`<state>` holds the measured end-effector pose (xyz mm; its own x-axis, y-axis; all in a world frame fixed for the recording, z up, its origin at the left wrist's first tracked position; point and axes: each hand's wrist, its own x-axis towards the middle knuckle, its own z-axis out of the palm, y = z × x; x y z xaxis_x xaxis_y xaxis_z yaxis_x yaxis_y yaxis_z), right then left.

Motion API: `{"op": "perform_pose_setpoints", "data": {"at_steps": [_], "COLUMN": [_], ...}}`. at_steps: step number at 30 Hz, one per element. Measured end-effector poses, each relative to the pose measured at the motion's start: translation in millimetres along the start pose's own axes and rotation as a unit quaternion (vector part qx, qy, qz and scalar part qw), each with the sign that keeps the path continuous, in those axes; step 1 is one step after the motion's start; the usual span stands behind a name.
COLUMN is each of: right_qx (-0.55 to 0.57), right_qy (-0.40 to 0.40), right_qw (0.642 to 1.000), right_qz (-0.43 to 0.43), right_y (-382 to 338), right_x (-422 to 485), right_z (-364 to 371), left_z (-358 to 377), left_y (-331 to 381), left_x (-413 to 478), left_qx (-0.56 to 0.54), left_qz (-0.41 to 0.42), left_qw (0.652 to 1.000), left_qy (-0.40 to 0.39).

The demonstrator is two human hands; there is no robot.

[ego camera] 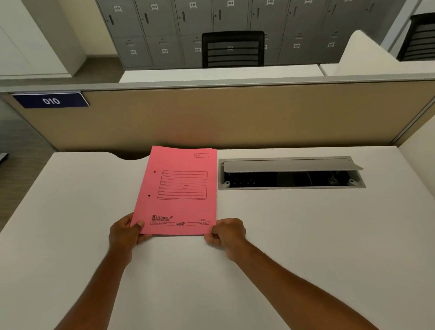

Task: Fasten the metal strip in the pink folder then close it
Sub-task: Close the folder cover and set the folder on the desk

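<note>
The pink folder [179,190] lies closed on the white desk [306,236], front cover up, with a printed form and two punched holes near its left edge. My left hand [124,233] grips the folder's near left corner, thumb on top. At the near right corner my right hand [225,234] pinches the folder's edge. The metal strip is hidden from view.
An open cable tray [290,176] with a raised grey flap is set into the desk just right of the folder. A tan partition [233,114] with a "010" label runs along the desk's far edge. Chairs and grey lockers stand beyond.
</note>
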<state>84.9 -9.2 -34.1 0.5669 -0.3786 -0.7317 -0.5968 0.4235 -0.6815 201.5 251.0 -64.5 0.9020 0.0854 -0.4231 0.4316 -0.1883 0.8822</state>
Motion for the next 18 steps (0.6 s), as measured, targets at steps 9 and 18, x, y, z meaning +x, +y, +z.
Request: {"op": "perform_pose_setpoints", "data": {"at_steps": [9, 18], "right_qx": [0.011, 0.039], "right_qy": [0.023, 0.035], "right_qw": [1.000, 0.999], "right_qz": [0.001, 0.013], "right_y": [-7.8, -9.8], "right_x": [9.2, 1.9], "right_z": [4.9, 9.5], "left_z": [8.9, 14.7], "left_y": [7.2, 12.4], "left_x": [10.1, 9.7], "left_qx": [0.003, 0.111], "left_qz": [-0.007, 0.033], "left_qw": [1.000, 0.992], "left_qy": [-0.011, 0.044]}}
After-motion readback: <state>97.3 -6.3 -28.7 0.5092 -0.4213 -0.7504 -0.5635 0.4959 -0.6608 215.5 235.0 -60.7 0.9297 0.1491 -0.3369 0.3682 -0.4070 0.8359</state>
